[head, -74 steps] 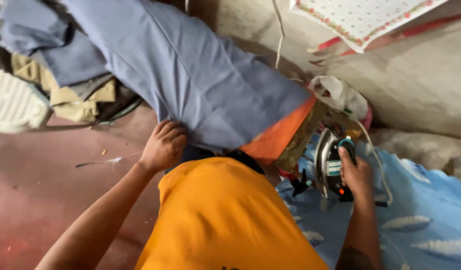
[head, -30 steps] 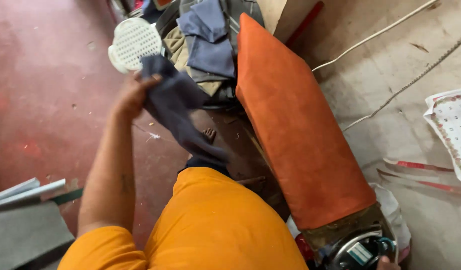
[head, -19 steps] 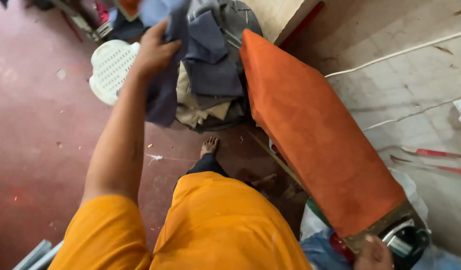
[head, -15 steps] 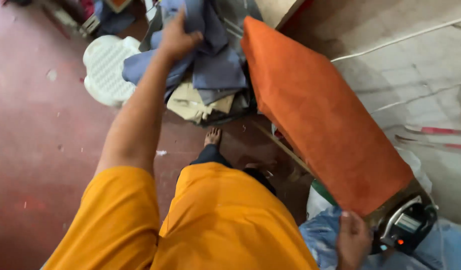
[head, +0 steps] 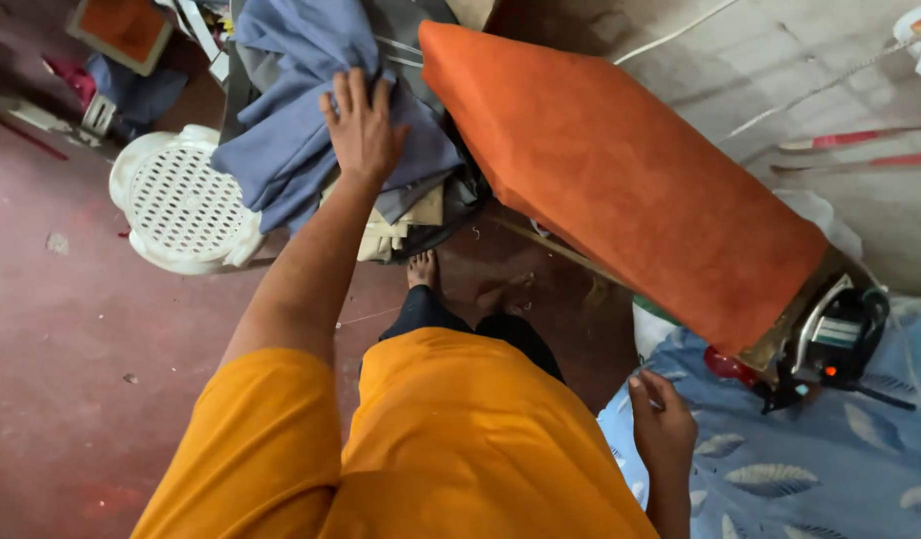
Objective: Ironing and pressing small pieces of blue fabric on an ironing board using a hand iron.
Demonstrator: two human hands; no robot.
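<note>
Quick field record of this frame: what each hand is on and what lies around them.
left hand: flat, fingers spread, on blue cloth atop a clothes pile
right hand: open, holds nothing, over the leaf-print blue sheet
ironing board: orange cover, bare
iron: at the board's near end
white perforated stool: left of the pile

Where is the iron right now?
In the head view the iron sits at the right, at the near end of the orange ironing board, just above the blue leaf-print cloth.
</note>
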